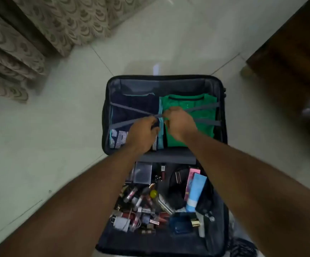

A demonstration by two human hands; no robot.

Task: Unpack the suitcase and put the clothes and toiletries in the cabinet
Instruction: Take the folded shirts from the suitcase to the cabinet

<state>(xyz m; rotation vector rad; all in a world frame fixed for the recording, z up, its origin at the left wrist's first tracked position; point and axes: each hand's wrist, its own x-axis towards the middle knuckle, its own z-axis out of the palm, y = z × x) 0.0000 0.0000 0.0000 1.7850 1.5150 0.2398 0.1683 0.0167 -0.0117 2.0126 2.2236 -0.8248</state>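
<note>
An open dark suitcase (pixel 222 130) lies on the floor. Its far half holds a folded navy shirt with white letters (pixel 132 106) on the left and a folded green shirt (pixel 204 108) on the right, under grey crossed straps (pixel 124 108). My left hand (pixel 145 134) and my right hand (pixel 178 123) meet at the middle of the straps, fingers curled on the buckle there. The near half holds several toiletries (pixel 145 204), among them a light blue tube (pixel 196 191), a pink box (pixel 192 179) and a blue bottle (pixel 182 223).
Patterned curtains (pixel 20 43) hang at the upper left. A dark wooden piece of furniture (pixel 289 58) stands at the upper right. Pale floor tiles (pixel 48 136) surround the suitcase. A white charger (pixel 120 222) lies among the toiletries.
</note>
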